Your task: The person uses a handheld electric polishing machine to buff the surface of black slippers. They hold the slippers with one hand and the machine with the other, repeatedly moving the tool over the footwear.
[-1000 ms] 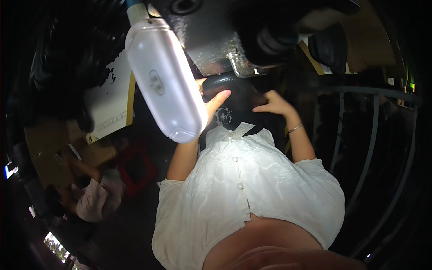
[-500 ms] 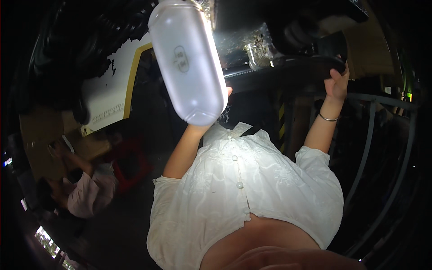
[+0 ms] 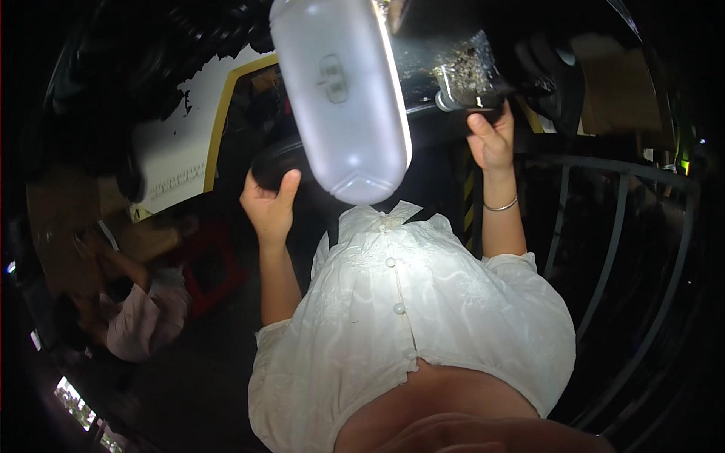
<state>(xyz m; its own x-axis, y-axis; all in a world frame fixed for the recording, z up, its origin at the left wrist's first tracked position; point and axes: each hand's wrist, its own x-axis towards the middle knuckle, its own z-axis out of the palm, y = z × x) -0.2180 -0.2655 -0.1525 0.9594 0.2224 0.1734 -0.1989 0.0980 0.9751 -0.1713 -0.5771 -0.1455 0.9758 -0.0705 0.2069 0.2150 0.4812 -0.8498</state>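
A long black piece with rounded ends [image 3: 278, 161] lies crosswise in front of me, its middle hidden behind a pale lamp [image 3: 347, 98]. My left hand [image 3: 270, 208] grips its left end, thumb up on the near side and fingers out of sight behind. Toward the other end, my right hand [image 3: 492, 143] holds on in much the same way, with a bracelet [image 3: 501, 206] on that wrist. What kind of part the black piece is cannot be made out in the dark. Just beyond my right hand is a clear, bottle-like container [image 3: 464, 79] with dark bits in it.
The lamp hangs close over the work and blocks part of the view. To the left stands a white panel with a yellow edge [image 3: 219, 121]. Farther left, another person [image 3: 151, 313] works near a red stool [image 3: 215, 268]. Metal railings [image 3: 619, 219] stand at right, below cardboard [image 3: 627, 98].
My right hand has moved left along with the black piece. My left hand, mostly behind the lamp before, has come out to the left and now grips the piece's left end.
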